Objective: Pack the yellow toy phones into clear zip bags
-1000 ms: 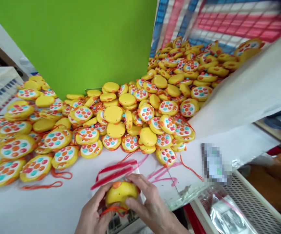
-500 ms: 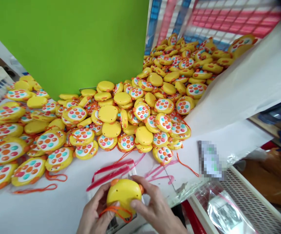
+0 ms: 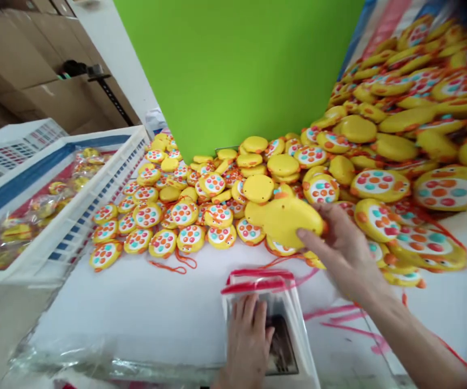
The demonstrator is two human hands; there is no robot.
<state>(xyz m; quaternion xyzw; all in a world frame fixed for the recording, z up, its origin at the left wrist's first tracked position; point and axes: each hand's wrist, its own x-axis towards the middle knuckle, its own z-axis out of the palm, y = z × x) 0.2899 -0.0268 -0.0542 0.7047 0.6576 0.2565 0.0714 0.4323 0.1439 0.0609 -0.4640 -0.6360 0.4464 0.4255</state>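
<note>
right hand is pinching a yellow toy, best gripped by its rim; left hand, fingers extended, is resting on a red-edged bag.

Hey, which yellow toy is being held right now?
The yellow toy gripped by the right hand, its plain side toward the camera; no hand grips any of the others.
</note>
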